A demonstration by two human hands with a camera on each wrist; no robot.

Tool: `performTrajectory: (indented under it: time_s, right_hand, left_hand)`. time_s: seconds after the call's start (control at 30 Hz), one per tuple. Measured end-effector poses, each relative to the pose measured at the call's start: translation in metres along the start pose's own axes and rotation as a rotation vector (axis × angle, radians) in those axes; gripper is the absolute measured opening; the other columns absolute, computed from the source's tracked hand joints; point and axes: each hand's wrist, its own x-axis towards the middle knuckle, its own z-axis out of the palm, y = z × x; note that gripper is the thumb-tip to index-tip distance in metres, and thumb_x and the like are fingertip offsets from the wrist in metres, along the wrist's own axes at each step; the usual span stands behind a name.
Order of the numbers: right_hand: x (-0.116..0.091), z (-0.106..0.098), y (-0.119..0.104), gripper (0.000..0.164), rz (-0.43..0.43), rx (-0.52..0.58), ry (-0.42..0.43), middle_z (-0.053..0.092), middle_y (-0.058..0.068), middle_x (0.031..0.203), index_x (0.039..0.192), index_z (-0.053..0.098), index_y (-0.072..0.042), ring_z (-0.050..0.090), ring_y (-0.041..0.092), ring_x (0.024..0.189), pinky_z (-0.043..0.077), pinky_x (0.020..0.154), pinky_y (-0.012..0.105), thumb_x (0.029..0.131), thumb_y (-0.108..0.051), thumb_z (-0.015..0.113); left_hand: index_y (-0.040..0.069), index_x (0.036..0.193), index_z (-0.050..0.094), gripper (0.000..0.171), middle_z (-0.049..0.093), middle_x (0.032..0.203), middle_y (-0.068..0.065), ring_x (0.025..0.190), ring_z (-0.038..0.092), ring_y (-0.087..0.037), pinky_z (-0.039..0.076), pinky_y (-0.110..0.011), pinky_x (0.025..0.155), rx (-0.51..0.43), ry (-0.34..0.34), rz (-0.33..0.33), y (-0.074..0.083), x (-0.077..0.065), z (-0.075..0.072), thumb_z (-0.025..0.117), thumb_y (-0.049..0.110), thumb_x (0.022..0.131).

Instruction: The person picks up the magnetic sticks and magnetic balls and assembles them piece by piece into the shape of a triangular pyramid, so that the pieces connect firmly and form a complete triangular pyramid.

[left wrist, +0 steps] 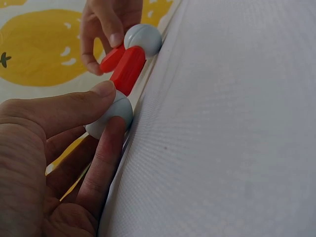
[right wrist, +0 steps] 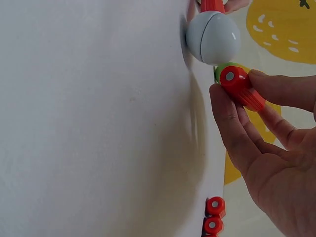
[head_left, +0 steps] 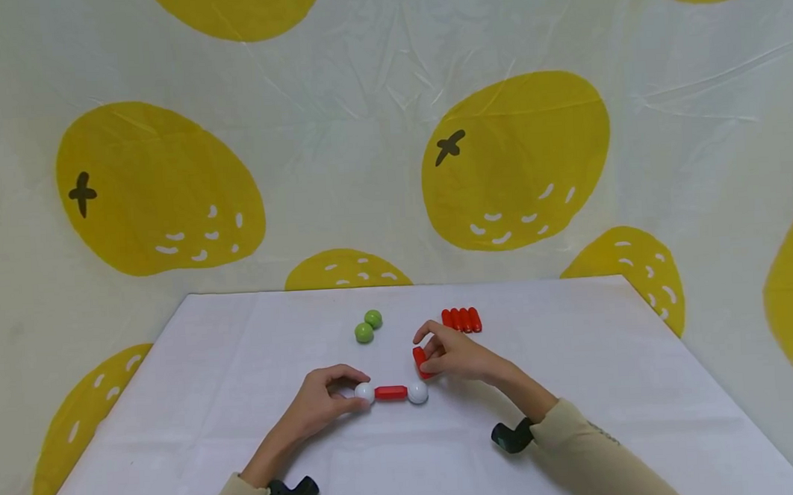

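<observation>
A red magnetic rod (head_left: 391, 393) lies on the table with a white ball joined to each end. My left hand (head_left: 323, 397) pinches the left white ball (left wrist: 126, 106) between thumb and fingers. The right white ball (head_left: 417, 393) is untouched at the other end. Just above and beside it, my right hand (head_left: 459, 355) pinches a second red rod (right wrist: 239, 88) between thumb and fingertips. That rod's round metal end (right wrist: 229, 76) faces the white ball, with a gap between them in the right wrist view.
Two green balls (head_left: 368, 327) sit together farther back on the white-covered table (head_left: 555, 448). Several red rods (head_left: 462, 320) lie side by side behind my right hand. A cloth with yellow fruit prints (head_left: 339, 183) hangs behind the table.
</observation>
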Motion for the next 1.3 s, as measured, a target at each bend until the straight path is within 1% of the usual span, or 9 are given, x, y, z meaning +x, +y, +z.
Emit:
performTrajectory:
  time_s: [0.13, 0.23, 0.47, 0.7, 1.0, 1.13, 1.3]
  right_hand:
    - [0.002, 0.003, -0.002, 0.041, -0.006, 0.007, -0.003, 0.068, 0.008, 0.102, 0.129, 0.053, -0.005, 0.066, 0.016, 0.087, 0.059, 0.083, 0.032, 0.093, -0.008, 0.072]
    - [0.003, 0.005, -0.002, 0.043, -0.007, 0.011, -0.004, 0.068, 0.007, 0.102, 0.130, 0.052, -0.005, 0.067, 0.015, 0.087, 0.059, 0.084, 0.032, 0.093, -0.010, 0.073]
    - [0.006, 0.008, -0.004, 0.044, -0.014, 0.022, -0.010, 0.069, 0.008, 0.104, 0.131, 0.053, -0.005, 0.067, 0.015, 0.088, 0.059, 0.085, 0.033, 0.093, -0.011, 0.073]
    - [0.007, 0.010, -0.007, 0.043, -0.006, 0.019, -0.010, 0.068, 0.008, 0.105, 0.132, 0.053, -0.005, 0.067, 0.016, 0.087, 0.059, 0.085, 0.033, 0.094, -0.011, 0.072]
    - [0.008, 0.012, -0.006, 0.037, 0.018, 0.047, 0.008, 0.069, 0.009, 0.115, 0.127, 0.056, -0.009, 0.067, 0.017, 0.095, 0.060, 0.083, 0.033, 0.094, -0.013, 0.072]
    - [0.007, 0.014, -0.007, 0.037, 0.020, 0.036, 0.018, 0.070, 0.008, 0.114, 0.125, 0.059, -0.010, 0.067, 0.018, 0.098, 0.060, 0.082, 0.032, 0.092, -0.015, 0.075]
    - [0.008, 0.016, -0.007, 0.038, 0.014, -0.008, 0.014, 0.070, 0.007, 0.112, 0.124, 0.062, -0.011, 0.066, 0.018, 0.098, 0.060, 0.080, 0.031, 0.090, -0.017, 0.078]
  left_hand:
    - [0.026, 0.111, 0.077, 0.031, 0.075, 0.109, 0.007, 0.100, 0.065, -0.009, 0.054, -0.020, 0.076, -0.001, 0.000, -0.011, 0.001, 0.000, 0.000, 0.088, 0.031, 0.082]
    - [0.026, 0.111, 0.077, 0.031, 0.075, 0.110, 0.007, 0.100, 0.065, -0.009, 0.054, -0.020, 0.076, -0.002, 0.002, -0.016, 0.001, 0.000, 0.000, 0.088, 0.031, 0.082]
    - [0.022, 0.113, 0.077, 0.032, 0.075, 0.111, 0.003, 0.100, 0.065, -0.009, 0.054, -0.020, 0.075, 0.004, 0.006, 0.006, -0.001, 0.001, 0.000, 0.087, 0.031, 0.084]
    - [0.023, 0.113, 0.077, 0.032, 0.075, 0.112, 0.004, 0.101, 0.064, -0.008, 0.054, -0.020, 0.076, 0.000, 0.002, 0.005, -0.001, 0.002, 0.000, 0.086, 0.031, 0.084]
    - [0.022, 0.112, 0.077, 0.031, 0.075, 0.112, 0.003, 0.102, 0.065, -0.010, 0.053, -0.019, 0.077, 0.000, -0.003, 0.017, -0.002, 0.003, 0.000, 0.087, 0.030, 0.084]
    - [0.022, 0.111, 0.077, 0.031, 0.075, 0.112, 0.003, 0.102, 0.065, -0.009, 0.053, -0.019, 0.076, 0.000, -0.001, 0.006, -0.002, 0.002, 0.000, 0.087, 0.030, 0.083]
    - [0.023, 0.111, 0.077, 0.031, 0.076, 0.111, 0.003, 0.101, 0.065, -0.007, 0.053, -0.019, 0.076, -0.006, 0.001, 0.002, -0.002, 0.002, 0.000, 0.088, 0.030, 0.083]
